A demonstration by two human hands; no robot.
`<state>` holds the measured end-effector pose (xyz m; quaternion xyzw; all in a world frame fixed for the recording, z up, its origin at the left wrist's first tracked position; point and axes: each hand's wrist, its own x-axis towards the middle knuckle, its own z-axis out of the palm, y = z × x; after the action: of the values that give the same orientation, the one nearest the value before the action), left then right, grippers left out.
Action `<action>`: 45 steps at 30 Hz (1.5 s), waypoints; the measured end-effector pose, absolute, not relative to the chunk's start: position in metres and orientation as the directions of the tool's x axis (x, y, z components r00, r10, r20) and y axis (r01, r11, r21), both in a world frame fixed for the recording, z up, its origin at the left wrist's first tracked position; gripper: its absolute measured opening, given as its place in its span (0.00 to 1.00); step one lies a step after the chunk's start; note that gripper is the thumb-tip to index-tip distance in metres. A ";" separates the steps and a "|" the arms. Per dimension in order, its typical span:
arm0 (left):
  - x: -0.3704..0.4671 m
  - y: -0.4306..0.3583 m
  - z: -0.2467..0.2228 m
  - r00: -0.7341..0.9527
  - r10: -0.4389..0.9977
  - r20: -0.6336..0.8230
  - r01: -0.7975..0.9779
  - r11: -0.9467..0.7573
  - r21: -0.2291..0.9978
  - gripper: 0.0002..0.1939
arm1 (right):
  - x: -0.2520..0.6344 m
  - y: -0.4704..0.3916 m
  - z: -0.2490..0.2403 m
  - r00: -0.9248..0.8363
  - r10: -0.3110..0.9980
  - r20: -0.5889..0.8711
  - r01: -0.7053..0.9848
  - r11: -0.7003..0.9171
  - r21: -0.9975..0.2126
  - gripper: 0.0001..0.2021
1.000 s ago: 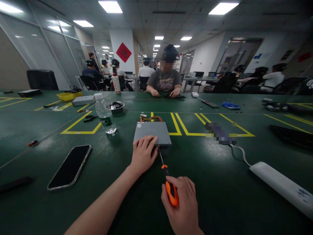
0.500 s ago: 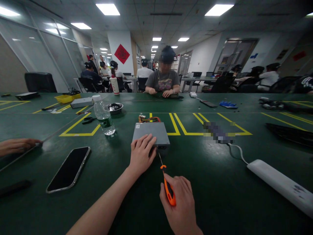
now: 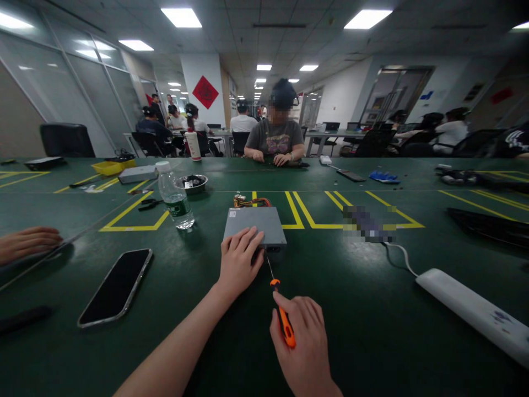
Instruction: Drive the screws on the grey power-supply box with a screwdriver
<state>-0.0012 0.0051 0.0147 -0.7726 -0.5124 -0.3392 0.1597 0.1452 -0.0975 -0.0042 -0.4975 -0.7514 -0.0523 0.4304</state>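
A grey metal box [image 3: 252,220] with a socket on its near side rests on the green table [image 3: 198,336], and a bundle of coloured wires [image 3: 254,202] comes out behind it. My left hand [image 3: 242,259] lies over the box's near left part, fingers on the top and thumb at the front edge. My right hand [image 3: 303,336] is closed around the handle of an orange and black screwdriver [image 3: 287,328]. The screwdriver's thin shaft points up to the box's near face, beside my left thumb; its tip is too small to make out.
Left of the box stand a water bottle [image 3: 177,204] and a metal bowl [image 3: 194,183]. A phone [image 3: 118,286] lies nearer. Another person's hand [image 3: 31,244] is at the left edge. A white power strip [image 3: 471,311] lies at right. Someone sits opposite [image 3: 275,138].
My right thumb has shifted up along the screwdriver handle, towards its collar. The other person's hand at the left edge has moved slightly left. My left hand and the box look unchanged.
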 end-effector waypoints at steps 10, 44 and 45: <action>-0.002 0.006 0.013 0.244 0.693 0.678 0.901 -0.420 0.105 0.19 | 0.145 -0.099 -0.001 -0.059 0.762 0.645 0.772 0.445 -0.455 0.13; -0.001 0.006 0.013 0.233 0.673 0.702 0.901 -0.421 0.104 0.18 | 0.145 -0.098 0.002 -0.074 0.731 0.678 0.776 0.469 -0.421 0.12; -0.001 0.006 0.013 0.232 0.672 0.703 0.901 -0.421 0.104 0.18 | 0.145 -0.098 0.002 -0.051 0.744 0.666 0.768 0.455 -0.451 0.14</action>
<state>-0.0010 0.0056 0.0133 -0.7675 -0.5125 -0.3482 0.1647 0.1446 -0.0980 0.0019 -0.5216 -0.7247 -0.0130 0.4501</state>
